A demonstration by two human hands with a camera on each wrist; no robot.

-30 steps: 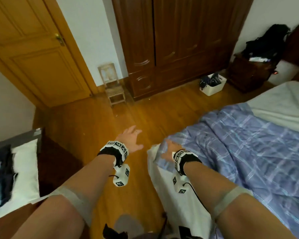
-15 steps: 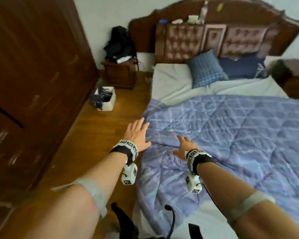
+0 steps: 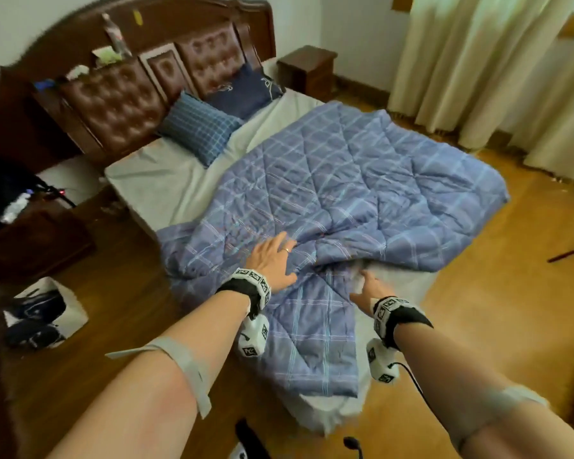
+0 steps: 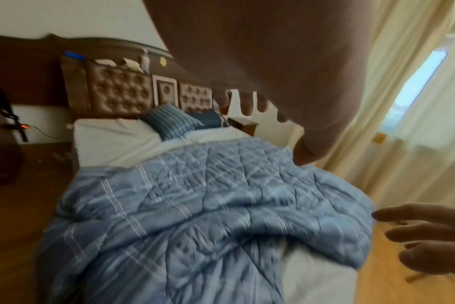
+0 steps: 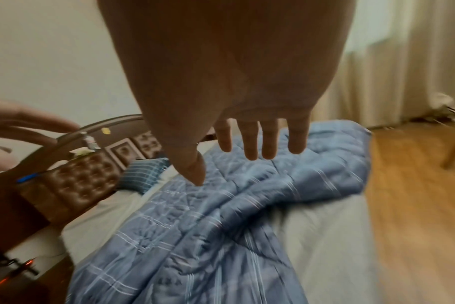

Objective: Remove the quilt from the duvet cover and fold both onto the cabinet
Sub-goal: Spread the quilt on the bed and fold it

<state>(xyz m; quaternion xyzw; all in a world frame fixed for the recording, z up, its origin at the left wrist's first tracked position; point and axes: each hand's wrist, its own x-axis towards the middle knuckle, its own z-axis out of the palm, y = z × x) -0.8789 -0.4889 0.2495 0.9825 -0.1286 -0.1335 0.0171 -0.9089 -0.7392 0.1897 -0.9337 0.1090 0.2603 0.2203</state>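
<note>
From my head camera, the blue plaid quilted duvet lies spread and rumpled across the white-sheeted bed, one corner hanging over the near end toward the wooden floor. My left hand is flat on the bunched fabric with its fingers straight and spread, gripping nothing. My right hand reaches with loose, extended fingers toward the fold where the blue cloth meets the white sheet; I cannot tell whether it touches. Two blue pillows lean by the brown tufted leather headboard, and cream curtains hang on the far side.

From my left wrist, my left hand hovers palm down with straight fingers above the duvet; my right hand's fingers enter from the right edge, relaxed.

From my right wrist, my right hand is spread, its fingers straight above the blurred duvet, holding nothing.
</note>
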